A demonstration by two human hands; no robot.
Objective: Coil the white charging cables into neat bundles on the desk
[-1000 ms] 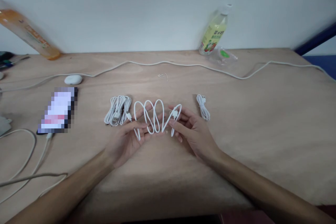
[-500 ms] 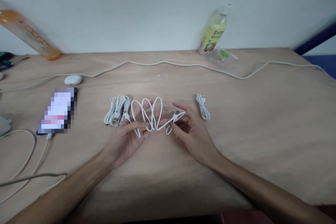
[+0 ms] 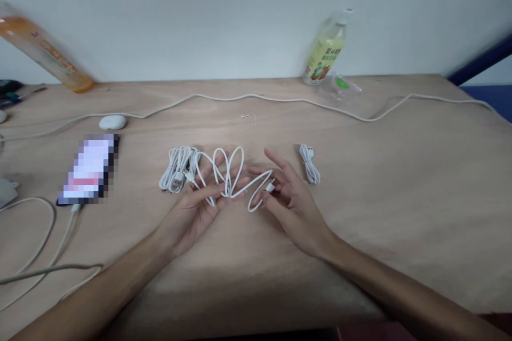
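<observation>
Cable (image 3: 229, 186) loops have bunched left; left hand (image 3: 196, 209) pinches them, right hand (image 3: 294, 202) grips the plug (image 3: 270, 187); keep loops even

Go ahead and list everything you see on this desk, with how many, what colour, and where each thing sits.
looped cable: one, white, mid-table, held between both hands
cable bundle: one, white, just left of the loops
small coiled cable: one, white, right of the right hand
long cable: one, white, running across the back of the table
drink bottle: one, yellow-green, back right by the wall
orange bottle: one, orange, back left
oval case: one, white, left, near the long cable
phone: one, dark-edged, left side
table: one, light wood
left hand: pinching the loops
right hand: pinching the cable's plug end
</observation>
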